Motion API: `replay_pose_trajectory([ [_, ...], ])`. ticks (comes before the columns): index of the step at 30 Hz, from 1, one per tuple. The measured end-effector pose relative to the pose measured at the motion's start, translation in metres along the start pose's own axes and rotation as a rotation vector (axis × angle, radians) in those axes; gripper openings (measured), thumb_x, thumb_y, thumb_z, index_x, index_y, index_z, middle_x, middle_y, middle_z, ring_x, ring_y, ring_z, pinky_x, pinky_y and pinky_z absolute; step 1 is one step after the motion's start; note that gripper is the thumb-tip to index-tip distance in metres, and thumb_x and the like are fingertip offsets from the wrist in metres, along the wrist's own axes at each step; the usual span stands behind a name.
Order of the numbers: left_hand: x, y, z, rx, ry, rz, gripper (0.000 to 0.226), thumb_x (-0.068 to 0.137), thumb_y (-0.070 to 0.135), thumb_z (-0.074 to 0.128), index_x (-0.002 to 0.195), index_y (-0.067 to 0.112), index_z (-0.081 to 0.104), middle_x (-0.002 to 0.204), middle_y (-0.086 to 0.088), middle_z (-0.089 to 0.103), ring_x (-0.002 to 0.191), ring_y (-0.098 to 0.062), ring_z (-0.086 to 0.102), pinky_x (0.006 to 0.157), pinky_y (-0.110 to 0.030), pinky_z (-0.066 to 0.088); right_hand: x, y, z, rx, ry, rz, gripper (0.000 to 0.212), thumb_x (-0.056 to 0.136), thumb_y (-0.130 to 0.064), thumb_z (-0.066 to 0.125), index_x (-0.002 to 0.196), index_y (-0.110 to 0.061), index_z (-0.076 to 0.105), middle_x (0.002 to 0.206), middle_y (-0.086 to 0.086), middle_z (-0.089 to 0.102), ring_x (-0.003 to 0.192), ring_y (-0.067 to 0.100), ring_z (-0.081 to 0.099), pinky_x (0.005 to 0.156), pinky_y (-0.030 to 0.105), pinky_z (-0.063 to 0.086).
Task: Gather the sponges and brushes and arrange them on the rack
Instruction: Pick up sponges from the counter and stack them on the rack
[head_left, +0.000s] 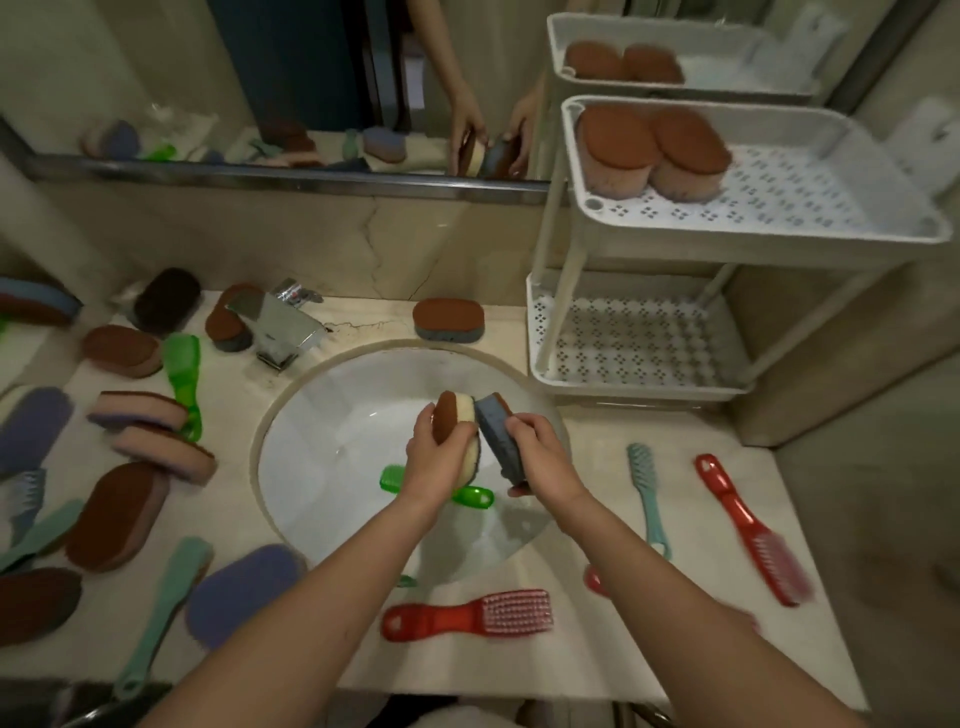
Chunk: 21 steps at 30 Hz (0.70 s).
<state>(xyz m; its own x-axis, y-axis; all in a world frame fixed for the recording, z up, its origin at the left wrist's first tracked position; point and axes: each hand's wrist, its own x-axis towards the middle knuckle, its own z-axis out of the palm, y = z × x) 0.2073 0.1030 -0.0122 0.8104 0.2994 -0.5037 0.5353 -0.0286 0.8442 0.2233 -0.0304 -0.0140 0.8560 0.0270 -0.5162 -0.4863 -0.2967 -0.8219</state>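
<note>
Centre frame, over the sink (311, 415): your left hand (434, 462) has its fingers clamped on a yellow sponge (460, 431); your right hand (543, 457) has its fingers clamped on a grey sponge (496, 441). The two sponges touch. Rack (779, 228) at upper right, two sponges (649, 145) already in the top tray's back-left corner. Judgement: carry both up level, set them on edge beside that pair, release one hand at a time.

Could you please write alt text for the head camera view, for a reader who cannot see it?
Over a white sink, the left hand holds a yellow sponge and the right hand a blue sponge. A white rack at right has two pink sponges on its top shelf. More sponges and brushes lie around the counter.
</note>
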Motion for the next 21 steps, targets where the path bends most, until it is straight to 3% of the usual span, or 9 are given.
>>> replay_pose_trajectory([
  [6,-0.069,0.011,0.034,-0.085,0.013,0.102,0.052,0.087,0.037,0.059,0.134,0.036,0.036,0.133,-0.002,0.050,0.111,-0.022,0.054,0.096,-0.046,0.048,-0.061,0.004,-0.052,0.033,-0.025,-0.173,0.022,0.089,-0.039,0.050,0.111,-0.035,0.054,0.105,0.002,0.062,0.086,0.018,0.061,0.055,0.026,0.046],
  [9,-0.098,0.021,0.050,-0.103,0.000,0.176,0.044,0.087,0.037,0.059,0.126,0.040,0.038,0.128,-0.001,0.053,0.106,-0.018,0.055,0.088,-0.038,0.050,-0.088,0.003,-0.079,0.055,-0.007,-0.247,0.043,0.075,-0.046,0.048,0.116,-0.035,0.054,0.111,0.003,0.061,0.086,0.012,0.060,0.053,0.019,0.044],
  [13,-0.125,0.041,0.068,-0.058,-0.051,0.263,0.053,0.087,0.039,0.056,0.138,0.037,0.040,0.135,-0.003,0.046,0.114,-0.023,0.051,0.096,-0.048,0.049,-0.106,0.002,-0.110,0.064,0.061,-0.332,0.061,0.070,-0.048,0.047,0.130,-0.036,0.050,0.128,0.001,0.052,0.107,0.020,0.056,0.071,0.024,0.042],
  [15,-0.136,0.052,0.077,-0.048,-0.081,0.280,0.058,0.088,0.037,0.053,0.143,0.039,0.036,0.138,-0.007,0.037,0.116,-0.026,0.049,0.098,-0.051,0.048,-0.114,-0.001,-0.126,0.054,0.093,-0.379,0.062,0.071,-0.046,0.046,0.132,-0.035,0.048,0.131,0.000,0.048,0.106,0.017,0.055,0.076,0.027,0.045],
  [18,-0.150,0.071,0.085,0.005,-0.123,0.329,0.066,0.089,0.032,0.048,0.149,0.038,0.023,0.139,-0.003,0.026,0.113,-0.019,0.043,0.101,-0.048,0.045,-0.127,-0.010,-0.149,0.002,0.157,-0.464,0.069,0.067,-0.055,0.046,0.133,-0.036,0.047,0.129,-0.005,0.043,0.107,0.006,0.050,0.097,0.036,0.046],
  [21,-0.163,0.095,0.089,0.066,-0.215,0.407,0.077,0.080,0.037,0.049,0.150,0.040,0.017,0.139,-0.003,0.025,0.115,-0.017,0.039,0.102,-0.043,0.043,-0.137,-0.025,-0.169,-0.025,0.224,-0.558,0.071,0.067,-0.055,0.046,0.135,-0.036,0.045,0.127,-0.008,0.040,0.103,-0.005,0.048,0.088,0.023,0.042],
])
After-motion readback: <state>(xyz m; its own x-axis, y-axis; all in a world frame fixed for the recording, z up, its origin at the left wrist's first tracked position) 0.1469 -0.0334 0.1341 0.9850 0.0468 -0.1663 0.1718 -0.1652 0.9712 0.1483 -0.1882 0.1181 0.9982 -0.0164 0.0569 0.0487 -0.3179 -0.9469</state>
